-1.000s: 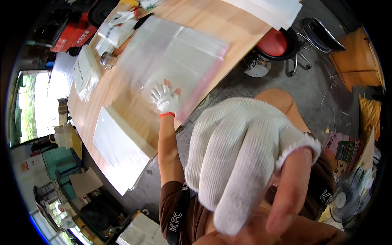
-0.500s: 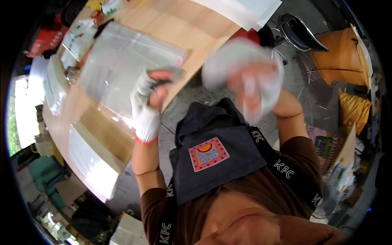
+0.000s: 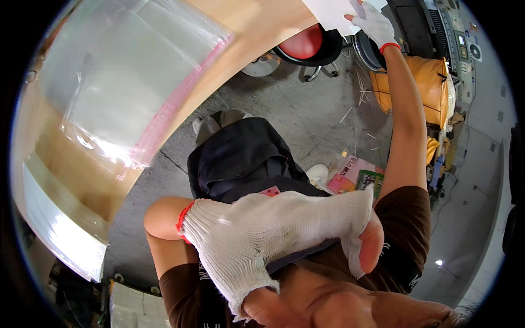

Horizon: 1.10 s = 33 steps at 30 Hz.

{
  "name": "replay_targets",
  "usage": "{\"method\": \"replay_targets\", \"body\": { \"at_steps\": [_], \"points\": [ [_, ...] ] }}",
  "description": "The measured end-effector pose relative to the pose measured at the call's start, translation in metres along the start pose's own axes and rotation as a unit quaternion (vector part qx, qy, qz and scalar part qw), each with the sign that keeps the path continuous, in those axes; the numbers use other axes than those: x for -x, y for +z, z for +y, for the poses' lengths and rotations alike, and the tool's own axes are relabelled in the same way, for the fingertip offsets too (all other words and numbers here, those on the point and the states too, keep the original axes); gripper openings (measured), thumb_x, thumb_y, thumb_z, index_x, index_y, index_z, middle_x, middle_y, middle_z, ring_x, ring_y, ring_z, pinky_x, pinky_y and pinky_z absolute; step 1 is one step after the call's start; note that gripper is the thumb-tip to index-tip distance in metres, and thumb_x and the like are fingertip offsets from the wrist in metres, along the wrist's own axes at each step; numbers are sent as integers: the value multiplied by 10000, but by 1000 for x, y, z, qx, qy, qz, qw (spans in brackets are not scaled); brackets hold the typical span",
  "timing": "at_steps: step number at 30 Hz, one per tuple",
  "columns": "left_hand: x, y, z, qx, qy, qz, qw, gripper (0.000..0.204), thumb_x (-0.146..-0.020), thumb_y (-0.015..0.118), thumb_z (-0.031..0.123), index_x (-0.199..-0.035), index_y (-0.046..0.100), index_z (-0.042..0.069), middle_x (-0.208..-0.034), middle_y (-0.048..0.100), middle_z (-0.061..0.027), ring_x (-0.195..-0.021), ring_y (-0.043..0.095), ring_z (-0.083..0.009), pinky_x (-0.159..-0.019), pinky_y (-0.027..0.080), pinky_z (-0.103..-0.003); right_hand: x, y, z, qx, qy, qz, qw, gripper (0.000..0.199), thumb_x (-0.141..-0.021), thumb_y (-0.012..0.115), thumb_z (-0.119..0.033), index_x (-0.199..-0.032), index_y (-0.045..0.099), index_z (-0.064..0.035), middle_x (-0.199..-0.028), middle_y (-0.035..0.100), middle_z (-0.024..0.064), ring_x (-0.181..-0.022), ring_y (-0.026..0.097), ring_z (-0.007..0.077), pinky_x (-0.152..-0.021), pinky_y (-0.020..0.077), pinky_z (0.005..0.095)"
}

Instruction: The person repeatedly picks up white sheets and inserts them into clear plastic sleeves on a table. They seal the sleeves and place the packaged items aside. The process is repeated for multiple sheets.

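Note:
My left hand [image 3: 273, 229] is close up in front of my chest, in a white knit glove with cut fingertips and a red cuff edge. Its bare thumb and one bare fingertip stand apart, and nothing shows between them. Far off at the upper right, my right hand [image 3: 374, 24], gloved the same way, reaches over the white sheets [image 3: 328, 12] at the table's far end. Its fingers are spread, with the tips at the sheets' corner. Whether they pinch a sheet is too small to tell.
On the wooden table [image 3: 257, 24] at left lie clear plastic bags [image 3: 126, 71] with a pink edge strip, and a glossy white stack [image 3: 63, 218] nearer me. A red-seated stool [image 3: 302, 44] stands by the table. Beyond my right arm is an orange-yellow bundle [image 3: 432, 90].
My right hand has swung forward and away to the white sheets. My left hand has come back from beside the plastic bags to in front of my chest. The view has shifted.

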<state>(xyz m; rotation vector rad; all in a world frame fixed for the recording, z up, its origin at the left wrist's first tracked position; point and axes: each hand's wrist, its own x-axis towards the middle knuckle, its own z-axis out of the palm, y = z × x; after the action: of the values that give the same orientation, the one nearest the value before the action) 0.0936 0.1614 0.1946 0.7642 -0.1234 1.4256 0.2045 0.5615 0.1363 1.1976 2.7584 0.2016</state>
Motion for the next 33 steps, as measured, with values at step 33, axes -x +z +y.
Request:
{"method": "replay_targets", "body": {
  "at_steps": [33],
  "points": [
    [-6, -28, -70, -43, 9, 39, 998, 669, -589, 787, 437, -1070, 488, 80, -937, 620, -55, -888, 610, -206, -755, 437, -292, -37, 18, 39, 177, -81, 14, 981, 635, -765, 561, -559, -1253, 479, -162, -1101, 619, 173, -973, 606, 347, -822, 469, 411]
  ]
}}
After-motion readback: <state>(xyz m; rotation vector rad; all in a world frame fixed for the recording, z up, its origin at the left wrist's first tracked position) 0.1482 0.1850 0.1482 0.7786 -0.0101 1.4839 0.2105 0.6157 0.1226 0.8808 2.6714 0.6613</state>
